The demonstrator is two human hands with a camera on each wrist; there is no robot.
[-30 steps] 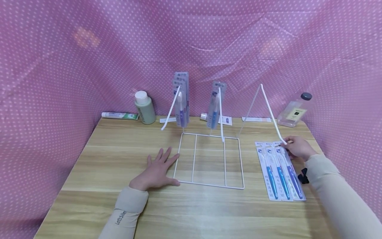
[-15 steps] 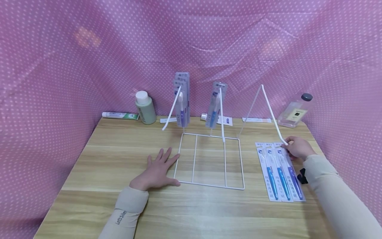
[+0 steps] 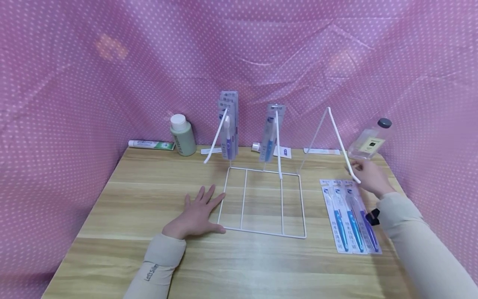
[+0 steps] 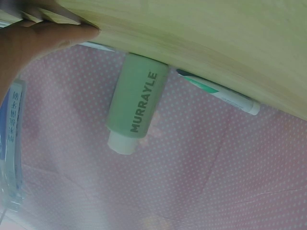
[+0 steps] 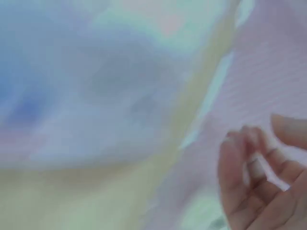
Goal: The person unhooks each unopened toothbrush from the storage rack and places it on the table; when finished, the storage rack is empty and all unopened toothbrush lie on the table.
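My left hand lies with fingers spread on the wooden table, its fingertips at the left side of the white wire rack. My right hand hovers by the tip of the rack's right hook, past the top ends of three packaged toothbrushes lying side by side. In the right wrist view, the fingers are loosely bent, the thumb stands apart and nothing shows between them. Several packaged toothbrushes hang on the left hook, and packaged toothbrush stock hangs on the middle hook.
A green bottle with a white cap and a toothpaste tube are at the back left. Another tube lies behind the rack. A clear bottle with a dark cap stands at the back right, before a pink dotted curtain.
My right hand has left the top of the right-hand toothbrush pack and moved up and away toward the back. My left hand stays in place.
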